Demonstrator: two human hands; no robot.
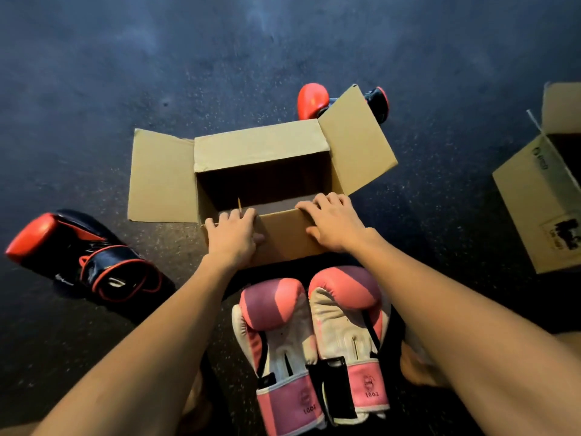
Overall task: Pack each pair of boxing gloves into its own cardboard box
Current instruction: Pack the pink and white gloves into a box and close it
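An open cardboard box (261,146) stands on the dark floor in front of me, its inside looking empty. My left hand (232,236) and my right hand (333,223) both press flat on its near flap (286,234), fingers over the edge. A pair of pink and white boxing gloves (311,335) lies side by side just below the box, between my forearms. One red and black glove (85,256) lies at the left. Another red and black glove (314,100) sits behind the box's right flap, partly hidden.
A second open cardboard box (540,196) stands at the right edge, cut off by the frame. My bare feet show beside the pink gloves. The floor is dark and speckled, stretching away beyond the boxes.
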